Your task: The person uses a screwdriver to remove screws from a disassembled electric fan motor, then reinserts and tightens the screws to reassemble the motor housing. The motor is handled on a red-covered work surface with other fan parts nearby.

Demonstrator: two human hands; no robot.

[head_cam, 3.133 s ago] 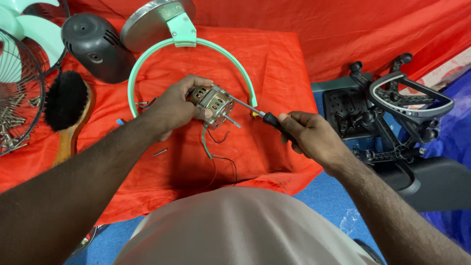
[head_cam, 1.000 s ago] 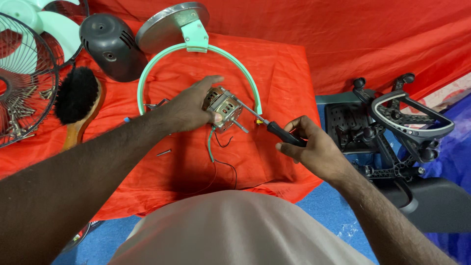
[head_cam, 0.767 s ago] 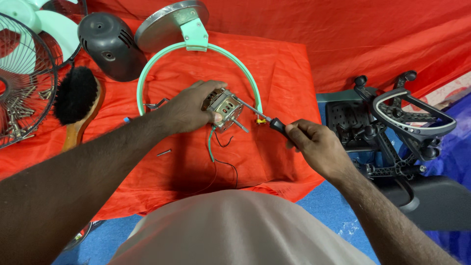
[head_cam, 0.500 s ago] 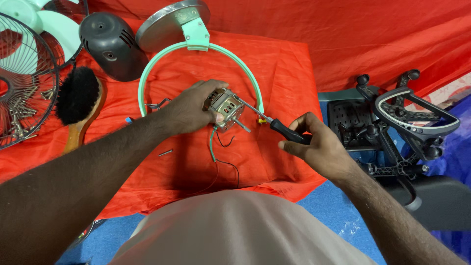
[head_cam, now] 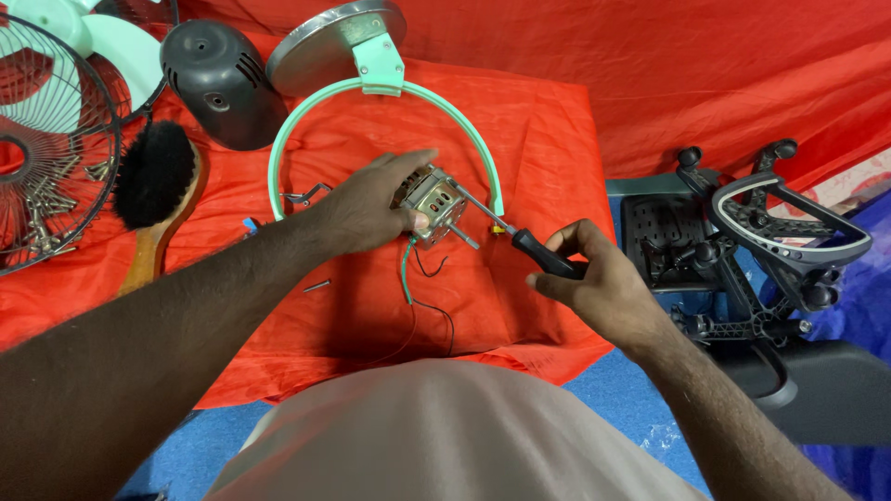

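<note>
Your left hand wraps around a small metal motor, gripping it just above the red cloth, with its thin wires trailing down toward you. Your right hand is closed on the black handle of a screwdriver — its shaft slants up to your left and its tip meets the motor's top edge. A mint-green hoop arches around and beyond both hands, clipped to a round metal base. Past your left hand sit a dark motor cover, a wooden brush and a wire fan guard — loose screws lie inside that guard. A black folding stand lies beyond your right hand.
</note>
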